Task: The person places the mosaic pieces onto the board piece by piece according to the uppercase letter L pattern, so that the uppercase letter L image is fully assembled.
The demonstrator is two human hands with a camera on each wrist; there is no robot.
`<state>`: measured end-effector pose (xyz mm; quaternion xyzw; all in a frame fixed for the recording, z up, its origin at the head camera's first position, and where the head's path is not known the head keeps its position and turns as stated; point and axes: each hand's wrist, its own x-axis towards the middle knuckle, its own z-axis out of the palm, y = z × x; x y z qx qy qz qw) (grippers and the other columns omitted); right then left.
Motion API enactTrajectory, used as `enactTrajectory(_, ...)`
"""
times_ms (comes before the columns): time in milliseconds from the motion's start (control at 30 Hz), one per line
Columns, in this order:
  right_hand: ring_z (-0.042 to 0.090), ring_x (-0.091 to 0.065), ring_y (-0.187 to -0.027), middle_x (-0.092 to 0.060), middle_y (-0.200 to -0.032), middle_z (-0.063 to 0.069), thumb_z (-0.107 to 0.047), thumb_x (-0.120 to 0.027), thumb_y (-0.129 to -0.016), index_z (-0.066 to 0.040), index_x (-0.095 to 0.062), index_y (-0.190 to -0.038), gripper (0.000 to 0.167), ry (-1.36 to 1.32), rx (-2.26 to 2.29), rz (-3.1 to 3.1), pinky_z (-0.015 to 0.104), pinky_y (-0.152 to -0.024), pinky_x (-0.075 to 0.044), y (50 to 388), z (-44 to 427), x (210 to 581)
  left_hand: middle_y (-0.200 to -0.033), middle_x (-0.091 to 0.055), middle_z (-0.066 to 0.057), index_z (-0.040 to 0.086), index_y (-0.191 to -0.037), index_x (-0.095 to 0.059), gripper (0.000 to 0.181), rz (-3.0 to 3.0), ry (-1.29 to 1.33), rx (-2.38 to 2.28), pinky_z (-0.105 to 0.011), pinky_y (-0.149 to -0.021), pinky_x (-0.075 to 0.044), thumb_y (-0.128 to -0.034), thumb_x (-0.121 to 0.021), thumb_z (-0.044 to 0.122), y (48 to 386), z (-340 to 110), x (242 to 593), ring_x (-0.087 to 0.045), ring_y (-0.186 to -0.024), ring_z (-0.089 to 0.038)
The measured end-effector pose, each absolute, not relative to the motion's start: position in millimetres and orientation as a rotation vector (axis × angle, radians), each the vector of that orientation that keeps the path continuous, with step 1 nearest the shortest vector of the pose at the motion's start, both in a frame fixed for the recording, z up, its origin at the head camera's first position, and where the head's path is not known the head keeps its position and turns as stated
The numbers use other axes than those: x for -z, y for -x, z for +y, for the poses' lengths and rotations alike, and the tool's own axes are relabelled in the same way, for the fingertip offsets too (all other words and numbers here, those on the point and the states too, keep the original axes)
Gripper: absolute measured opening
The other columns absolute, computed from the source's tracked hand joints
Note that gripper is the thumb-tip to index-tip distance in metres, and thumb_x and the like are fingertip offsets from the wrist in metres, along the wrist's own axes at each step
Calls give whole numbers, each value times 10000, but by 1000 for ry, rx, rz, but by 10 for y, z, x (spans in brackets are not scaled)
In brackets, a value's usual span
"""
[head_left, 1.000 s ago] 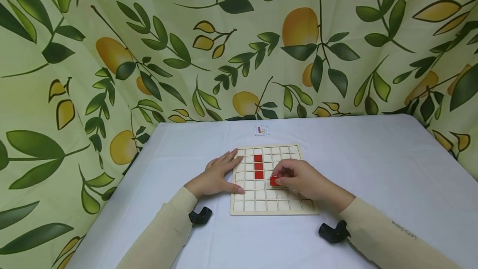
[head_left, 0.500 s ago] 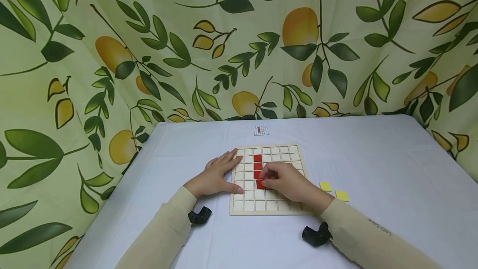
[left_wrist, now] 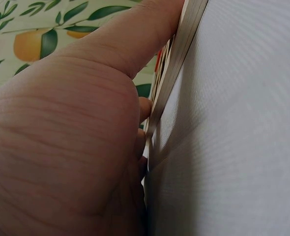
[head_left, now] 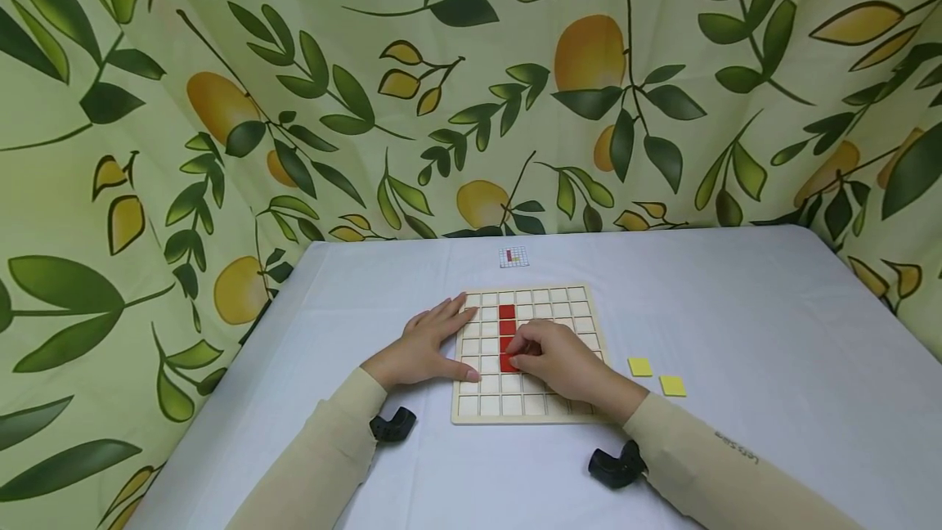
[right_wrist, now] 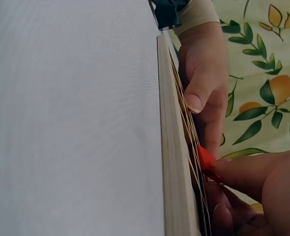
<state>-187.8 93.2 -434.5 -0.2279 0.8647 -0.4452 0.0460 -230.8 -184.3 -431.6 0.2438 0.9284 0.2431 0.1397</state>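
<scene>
So the red tile (head_left: 504, 364) had just shifted: a second earlier it was up in the right hand (head_left: 555, 356), off to the side of the column, and half a second after that it was over its cell but a bit crooked. Now it lined up under the three red tiles (head_left: 507, 326) on the gridded board (head_left: 477, 407), left of the board's middle. I'd read that as the red column basically reaching four, though in the right wrist view the tile looked angled up off the board, so I couldn't tell if it was fully seated. The right hand had it in a narrow pinch, thumb against index finger. The left hand (head_left: 427, 346) was spread wide on the board's left edge, looking like it was steadying the thing. Two yellow tiles (head_left: 656, 375) lay right of the board, flat and apart from each other; the forearm hid them a second earlier. Just past the board's far edge was a small card (head_left: 513, 257) with a grid, a red bar and a bit of yellow. The surface (head_left: 765, 334) under the board had a plain white cloth with faint creases, and way behind the board hung a fabric backdrop (head_left: 589, 53) covered in leaves and orange fruit. Both beige sleeves (head_left: 316, 448) came in from the board's near side.
</scene>
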Motion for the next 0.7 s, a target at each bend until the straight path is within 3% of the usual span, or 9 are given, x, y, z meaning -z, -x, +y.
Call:
enactTrajectory(200,148,-575,-889,-631,-981,-70,-145,-822,-1001,-140,-813,-992,13,722,1334,2657,356,-795,-506,1865,936,4339,-1817,-76,66,244,-1732,-350,1128,2684,-713,-702,-558,-1282,-25,-828,-874,672,2302,-1843,4304,-25,-1658,-208)
enactTrajectory(500,143,-596,-940,-629,-999,-71,-157,-794,-1020,-167,-854,-1036,63,709,1343,2622,381,-846,-509,1855,939,4316,-1817,-72,70,245,-1733,-345,1139,2690,-717,-700,-556,-1282,-25,-824,-871,686,2314,-1849,4316,-26,-1658,-208)
enactTrajectory(700,197,-622,-895,-691,-1003,-45,-283,-735,-1073,-134,-812,-1167,192,705,1456,2515,373,-792,-533,1881,981,4304,-1815,-63,90,252,-1735,-338,1151,2690,-718,-701,-558,-1280,-36,-818,-864,706,2324,-1859,4345,-35,-1657,-216)
